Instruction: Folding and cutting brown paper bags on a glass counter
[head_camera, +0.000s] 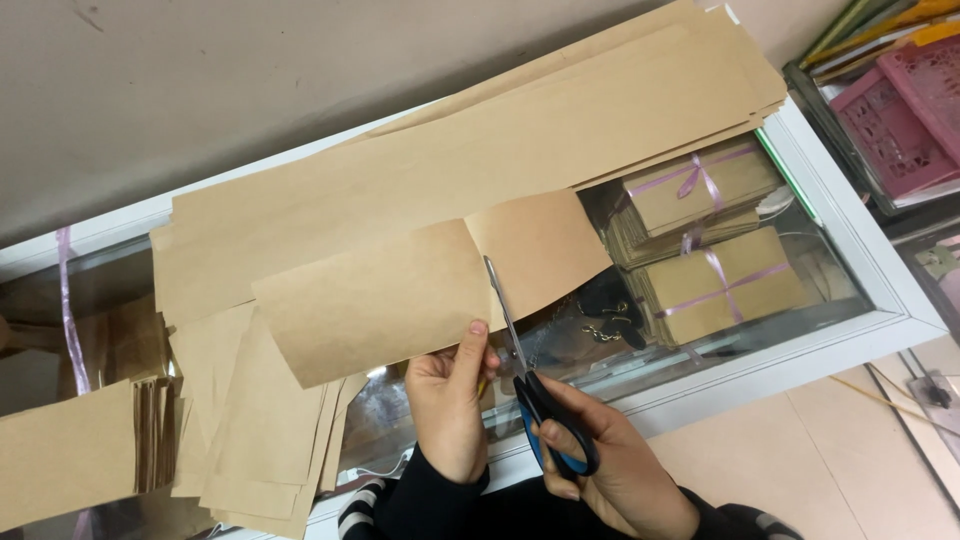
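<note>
My left hand (447, 400) pinches the near edge of a long strip of brown kraft paper (380, 300) held over a glass counter. My right hand (600, 460) grips scissors with blue and black handles (545, 415), blades pointing away from me. The blades sit in a cut that runs nearly across the strip, and the right-hand piece (545, 245) tilts up from the rest. Under the strip lies a stack of long brown paper sheets (480, 150).
Cut brown rectangles (265, 420) pile at the left, with another stack (70, 450) at the far left. Inside the glass case (880, 290) lie brown bundles tied with purple ribbon (715, 285). Pink plastic baskets (910, 110) stand at the upper right. A wall runs behind.
</note>
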